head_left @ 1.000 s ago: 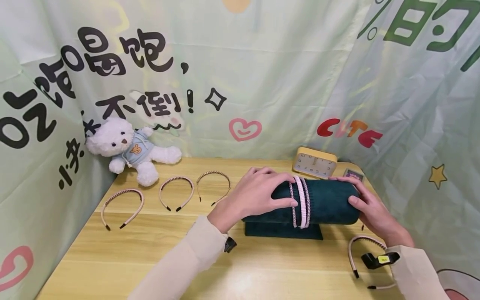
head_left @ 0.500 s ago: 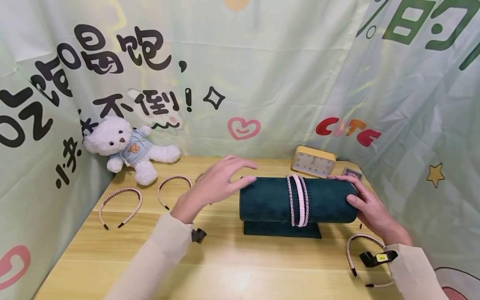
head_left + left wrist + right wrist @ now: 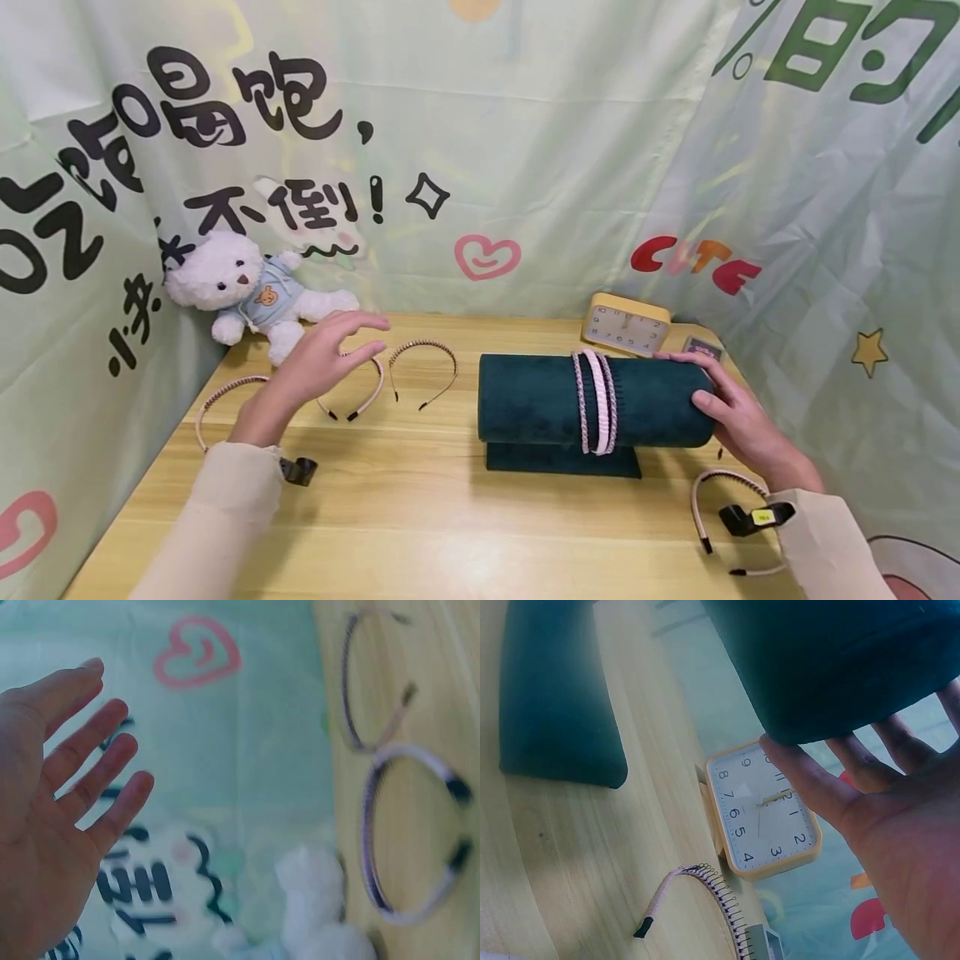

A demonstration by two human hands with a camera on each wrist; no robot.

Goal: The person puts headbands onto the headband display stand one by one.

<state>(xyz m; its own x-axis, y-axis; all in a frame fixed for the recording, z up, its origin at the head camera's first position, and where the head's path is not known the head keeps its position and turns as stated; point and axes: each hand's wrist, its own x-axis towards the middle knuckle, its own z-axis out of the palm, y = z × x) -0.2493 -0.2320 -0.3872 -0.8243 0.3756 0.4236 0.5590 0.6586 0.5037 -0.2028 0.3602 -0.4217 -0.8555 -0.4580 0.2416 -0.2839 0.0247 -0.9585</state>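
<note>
A dark green velvet roll-shaped headband stand (image 3: 525, 400) lies crosswise on the table, right of centre. Around its middle are a pale pink headband (image 3: 602, 404) and two thin braided ones. At the roll's right end my right hand (image 3: 753, 437) holds on, thumb at the front and fingers over the top; the right wrist view shows the fingers along the end's rim (image 3: 855, 739). My left hand (image 3: 311, 362) hovers over the table's left side, fingers spread and holding nothing. It overlaps a pink headband (image 3: 378, 392); another headband (image 3: 201, 417) is partly behind the wrist.
A thin beaded headband (image 3: 423, 342) lies at the back. Near my right wrist is another headband (image 3: 701, 508), partly covered by the sleeve. A white teddy bear (image 3: 270, 292) sits back left, a yellow clock (image 3: 626, 325) back right. Printed cloth (image 3: 555, 167) walls surround the table.
My left hand has let go of the bands on the roll and moved left across the table, over the loose headbands. The right hand has stayed at the roll's end.
</note>
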